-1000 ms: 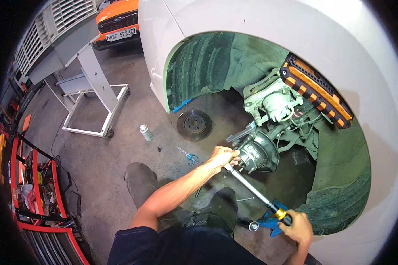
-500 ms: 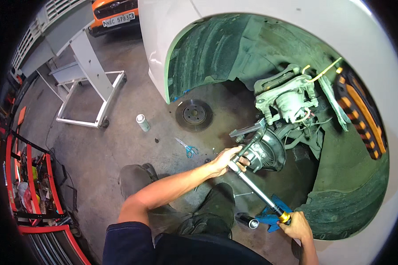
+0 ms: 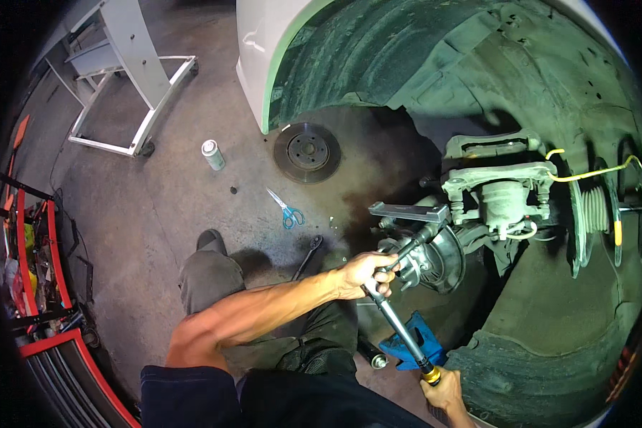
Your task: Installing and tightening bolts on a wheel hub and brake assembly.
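My left hand (image 3: 367, 275) is closed around the head end of a torque wrench (image 3: 401, 329) and the dark extension (image 3: 409, 248) joined to it. My right hand (image 3: 444, 389) grips the handle's far end, just below its yellow ring. The extension runs up to the bare wheel hub (image 3: 429, 262), by the caliper bracket (image 3: 409, 212); just where it seats is hard to see. Right of the bracket hangs the brake caliper (image 3: 503, 203), with a yellow cord (image 3: 592, 174) at its top.
On the floor lie a brake disc (image 3: 307, 150), blue-handled scissors (image 3: 289, 215) and a ratchet (image 3: 311, 250). A spray can (image 3: 212, 155) stands farther left. Near my legs are a black can (image 3: 373, 354) and a blue cloth-like item (image 3: 412, 344). The wheel arch liner (image 3: 542, 371) curves close by my right hand.
My view has tilted and come nearer the wheel arch, so the orange-and-black object has mostly left the picture. Both hands keep their hold on the torque wrench, which appears steeper.
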The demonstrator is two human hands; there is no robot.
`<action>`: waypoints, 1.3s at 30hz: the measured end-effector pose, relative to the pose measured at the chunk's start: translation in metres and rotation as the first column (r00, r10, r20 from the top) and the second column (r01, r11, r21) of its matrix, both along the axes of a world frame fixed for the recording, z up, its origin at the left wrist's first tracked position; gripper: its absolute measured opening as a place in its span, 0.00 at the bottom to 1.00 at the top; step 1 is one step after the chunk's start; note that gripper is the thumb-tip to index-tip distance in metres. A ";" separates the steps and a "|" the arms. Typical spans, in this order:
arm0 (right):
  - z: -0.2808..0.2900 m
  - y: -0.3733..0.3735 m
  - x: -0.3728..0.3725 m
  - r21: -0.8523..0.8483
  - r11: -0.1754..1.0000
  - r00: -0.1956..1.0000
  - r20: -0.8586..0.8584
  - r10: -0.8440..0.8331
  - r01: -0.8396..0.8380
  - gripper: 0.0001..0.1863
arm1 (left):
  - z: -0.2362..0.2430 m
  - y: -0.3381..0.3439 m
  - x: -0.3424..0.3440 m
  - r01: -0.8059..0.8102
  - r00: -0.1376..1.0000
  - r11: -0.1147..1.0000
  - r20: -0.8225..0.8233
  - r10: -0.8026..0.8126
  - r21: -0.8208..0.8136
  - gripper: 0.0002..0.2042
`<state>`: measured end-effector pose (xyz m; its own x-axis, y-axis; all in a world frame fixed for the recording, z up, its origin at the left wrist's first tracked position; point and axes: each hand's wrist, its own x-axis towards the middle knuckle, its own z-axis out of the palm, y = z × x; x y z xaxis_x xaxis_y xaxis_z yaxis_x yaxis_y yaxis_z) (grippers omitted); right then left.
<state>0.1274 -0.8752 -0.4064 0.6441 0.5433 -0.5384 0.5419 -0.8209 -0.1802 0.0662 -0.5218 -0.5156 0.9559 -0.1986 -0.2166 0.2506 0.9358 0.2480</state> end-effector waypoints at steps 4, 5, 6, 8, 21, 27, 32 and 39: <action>-0.021 -0.002 -0.001 0.085 0.996 0.999 -0.017 -0.031 0.033 0.10 | 0.009 -0.002 0.003 -0.025 0.999 0.994 -0.043 0.030 0.106 0.12; -0.023 0.002 0.000 0.098 0.994 0.999 -0.027 -0.037 0.039 0.10 | 0.010 -0.001 0.003 -0.032 0.998 0.992 -0.052 0.038 0.121 0.12; -0.026 0.004 0.002 0.110 0.993 0.999 -0.033 -0.042 0.046 0.10 | 0.012 -0.001 0.004 -0.038 0.997 0.990 -0.056 0.046 0.133 0.12; -0.036 0.001 0.003 0.118 0.992 0.998 -0.049 -0.040 0.046 0.10 | 0.009 -0.002 0.008 -0.054 0.997 0.986 -0.050 0.062 0.155 0.13; -0.144 -0.008 -0.005 0.328 0.944 0.999 -0.004 0.035 -0.032 0.09 | 0.014 -0.004 -0.002 -0.033 0.989 0.879 -0.110 0.096 0.476 0.16; -0.115 -0.001 -0.006 0.396 0.918 0.999 -0.033 0.003 0.010 0.08 | 0.010 -0.001 0.008 -0.032 0.998 0.910 -0.038 0.052 0.413 0.12; -0.088 -0.008 -0.003 0.207 0.974 0.992 -0.105 -0.069 0.089 0.12 | 0.013 0.004 0.005 -0.036 0.999 0.941 -0.010 0.042 0.337 0.14; 0.112 0.039 -0.017 -0.091 0.995 0.999 -0.002 -0.037 0.036 0.21 | -0.001 -0.002 0.015 0.068 0.994 0.988 -0.092 -0.056 0.136 0.18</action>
